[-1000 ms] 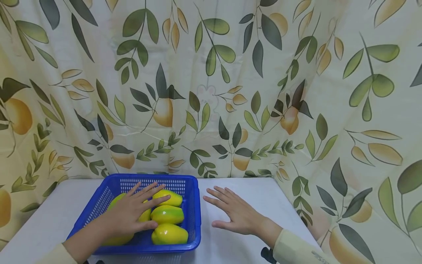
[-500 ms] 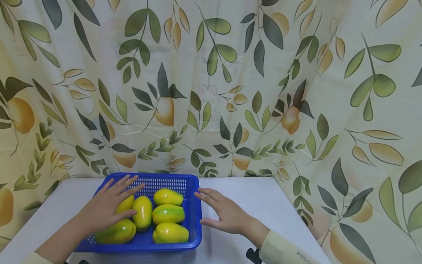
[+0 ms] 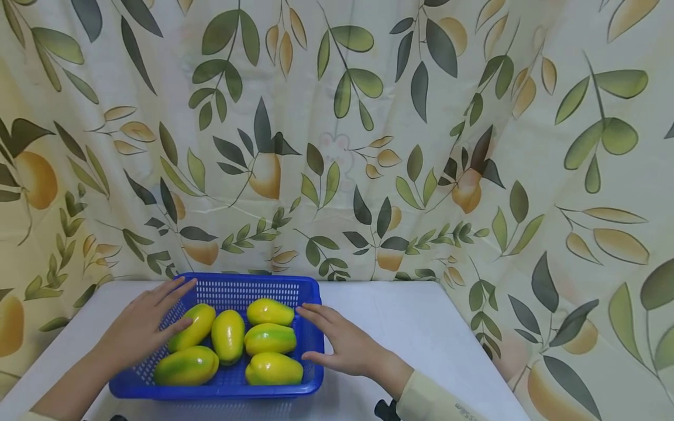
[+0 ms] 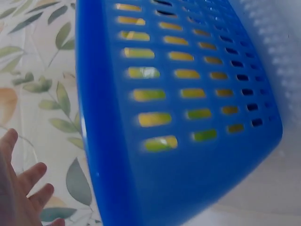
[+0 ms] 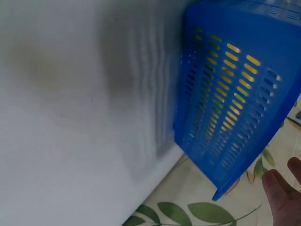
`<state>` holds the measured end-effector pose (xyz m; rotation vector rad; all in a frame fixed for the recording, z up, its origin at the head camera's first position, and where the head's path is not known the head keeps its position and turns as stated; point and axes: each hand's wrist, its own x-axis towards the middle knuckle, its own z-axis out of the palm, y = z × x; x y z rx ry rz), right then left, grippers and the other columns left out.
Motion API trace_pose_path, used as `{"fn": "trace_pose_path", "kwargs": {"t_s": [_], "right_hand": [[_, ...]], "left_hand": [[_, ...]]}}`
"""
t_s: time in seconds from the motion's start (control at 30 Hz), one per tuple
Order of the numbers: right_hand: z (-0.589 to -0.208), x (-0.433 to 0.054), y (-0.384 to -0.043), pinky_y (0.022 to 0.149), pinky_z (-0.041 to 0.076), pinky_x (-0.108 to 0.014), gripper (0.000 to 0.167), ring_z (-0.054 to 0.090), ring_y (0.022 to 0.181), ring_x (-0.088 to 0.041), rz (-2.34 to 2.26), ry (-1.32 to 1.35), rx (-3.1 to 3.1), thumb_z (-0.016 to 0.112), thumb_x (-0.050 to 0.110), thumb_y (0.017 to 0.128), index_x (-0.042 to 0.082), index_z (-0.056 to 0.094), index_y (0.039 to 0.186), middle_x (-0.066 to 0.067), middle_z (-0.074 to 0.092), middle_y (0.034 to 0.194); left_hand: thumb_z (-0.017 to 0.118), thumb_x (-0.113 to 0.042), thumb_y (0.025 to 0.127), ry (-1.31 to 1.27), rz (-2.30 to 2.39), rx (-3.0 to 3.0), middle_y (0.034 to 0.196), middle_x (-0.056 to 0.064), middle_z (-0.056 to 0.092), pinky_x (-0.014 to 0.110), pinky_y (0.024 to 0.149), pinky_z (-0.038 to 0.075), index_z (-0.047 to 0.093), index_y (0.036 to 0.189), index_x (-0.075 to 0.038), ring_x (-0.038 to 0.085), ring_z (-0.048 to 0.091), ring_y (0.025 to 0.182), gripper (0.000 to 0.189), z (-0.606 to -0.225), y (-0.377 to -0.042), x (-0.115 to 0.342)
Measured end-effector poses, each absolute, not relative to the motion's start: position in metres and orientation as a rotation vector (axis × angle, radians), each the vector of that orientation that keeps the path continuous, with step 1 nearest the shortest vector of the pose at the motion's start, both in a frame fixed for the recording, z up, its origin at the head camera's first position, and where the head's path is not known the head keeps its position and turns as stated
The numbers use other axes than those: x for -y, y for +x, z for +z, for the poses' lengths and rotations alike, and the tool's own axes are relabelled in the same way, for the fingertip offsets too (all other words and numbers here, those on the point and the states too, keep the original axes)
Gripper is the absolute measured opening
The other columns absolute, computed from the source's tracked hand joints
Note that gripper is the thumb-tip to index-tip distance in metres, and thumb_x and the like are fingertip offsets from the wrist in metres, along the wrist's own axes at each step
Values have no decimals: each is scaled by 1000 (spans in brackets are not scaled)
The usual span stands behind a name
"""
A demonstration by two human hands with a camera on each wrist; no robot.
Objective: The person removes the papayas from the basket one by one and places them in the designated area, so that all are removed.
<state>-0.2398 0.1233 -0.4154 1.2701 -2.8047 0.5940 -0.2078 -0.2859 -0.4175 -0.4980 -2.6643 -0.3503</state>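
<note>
A blue plastic basket (image 3: 231,390) with slotted walls stands on the white table, holding several glossy yellow-green fruits (image 3: 228,337) shaped like small papayas or mangoes. My left hand (image 3: 138,321), fingers spread, is over the basket's left side, overlapping its rim in the head view. Across from it, my right hand (image 3: 347,342) has its fingers extended over the right rim. Neither hand grips anything. Each wrist view shows a basket side wall (image 4: 183,176), with fruit visible through the slots, and fingertips (image 5: 276,186) beside the rim.
The white table (image 3: 389,310) extends to the right of the basket. A curtain (image 3: 337,234) printed with leaves and fruit hangs behind the table and along both sides. A small black object (image 3: 387,410) sits below my right wrist.
My left hand has moved left from over the fruits to the basket's left side, uncovering them. My right hand has moved left to the right rim. The basket stays in place.
</note>
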Motion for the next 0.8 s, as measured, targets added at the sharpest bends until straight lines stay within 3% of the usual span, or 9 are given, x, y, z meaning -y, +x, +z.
{"fn": "trace_pose_path", "kwargs": {"t_s": [0.3, 0.63, 0.8], "right_hand": [[-418, -106, -236, 106, 42, -53, 75, 40, 140, -25, 636, 1282, 2828, 58, 56, 93, 35, 22, 156, 0, 33, 157], [-429, -89, -235, 109, 39, -50, 75, 41, 140, -21, 683, 1314, 2850, 58, 59, 92, 34, 26, 155, 4, 40, 153], [-435, -83, -237, 107, 43, -45, 78, 47, 135, -18, 716, 1307, 2859, 62, 60, 89, 29, 32, 154, 5, 44, 150]], "left_hand": [[54, -54, 96, -315, -372, 2764, 148, 25, 40, 72, 98, 33, 26, 157, -21, 52, 40, 129, 74, -418, -211, 303], [48, -59, 96, -100, -498, 2869, 147, 33, 36, 78, 91, 32, 20, 158, -16, 59, 35, 129, 80, -430, -214, 321], [46, -60, 97, -42, -588, 2910, 144, 34, 40, 74, 80, 43, 15, 158, -11, 57, 43, 123, 84, -436, -216, 334]]}}
